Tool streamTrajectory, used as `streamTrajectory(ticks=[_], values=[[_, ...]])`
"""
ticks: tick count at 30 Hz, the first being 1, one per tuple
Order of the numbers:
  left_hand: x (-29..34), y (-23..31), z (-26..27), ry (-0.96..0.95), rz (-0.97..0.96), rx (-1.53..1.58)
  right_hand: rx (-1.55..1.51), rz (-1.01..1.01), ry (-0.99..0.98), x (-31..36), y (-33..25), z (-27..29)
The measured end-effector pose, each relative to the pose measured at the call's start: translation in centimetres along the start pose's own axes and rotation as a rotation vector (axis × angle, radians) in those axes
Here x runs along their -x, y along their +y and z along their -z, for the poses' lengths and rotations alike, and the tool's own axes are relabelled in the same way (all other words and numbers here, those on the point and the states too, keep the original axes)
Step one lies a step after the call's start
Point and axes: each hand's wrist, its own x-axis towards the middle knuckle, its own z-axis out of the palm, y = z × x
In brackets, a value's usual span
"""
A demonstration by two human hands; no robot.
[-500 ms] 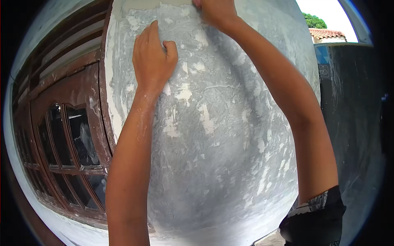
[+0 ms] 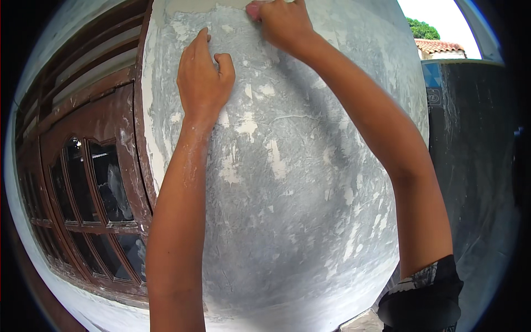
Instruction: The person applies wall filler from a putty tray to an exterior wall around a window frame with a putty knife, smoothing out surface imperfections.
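A grey wall (image 2: 287,221) with white, patchy, scraped-looking areas fills the middle of the view. Against its upper left part my left hand (image 2: 203,80) is raised, fingers pointing up and thumb apart, holding nothing; whether it touches the surface I cannot tell. Higher up and to the right, my right hand (image 2: 286,26) is closed around a small pinkish-red thing (image 2: 255,10), whose end pokes out on the left of the fist. The rest of that thing is hidden by the hand, so its kind does not show. A smoother pale band (image 2: 193,5) of wall runs along the top edge.
On the left, a brown wooden window (image 2: 83,182) with dark glass panes and slats above sits beside the wall's edge. A dark panel (image 2: 470,144) stands at the right. Beyond it are a tiled roof (image 2: 440,46) and a green tree (image 2: 423,29).
My right hand has moved slightly down and to the left, and more of the pinkish-red thing shows. The left hand has shifted a little to the left, still open.
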Motion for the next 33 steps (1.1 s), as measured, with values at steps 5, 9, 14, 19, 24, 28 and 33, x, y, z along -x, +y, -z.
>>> streamTrajectory(ticks=[5,9,14,19,24,28,33], values=[[0.8,-0.2,0.6,-0.058,0.048,0.034,-0.466,-0.153,-0.106,6.0,-4.5,6.8],[3.1,0.4,2.5,-0.047,0.07,0.154,-1.071,-0.599,-0.396,12.4,-2.3,12.3],[11.1,3.6,6.0,-0.192,0.212,0.219,-1.481,-0.922,-0.658,25.0,-0.7,15.9],[20.3,13.6,8.5,-0.26,0.332,0.344,-1.534,-1.307,-0.888,38.4,0.1,22.0],[32.0,26.0,11.7,-0.51,0.493,0.44,-1.48,-1.737,-0.921,51.4,-0.9,29.0],[41.6,35.8,15.3,-0.901,0.814,0.466,-1.226,-2.046,-1.04,60.6,-1.9,35.8],[51.7,43.2,19.5,-1.341,1.142,0.515,-1.053,-2.395,-1.09,72.1,-4.7,42.3]])
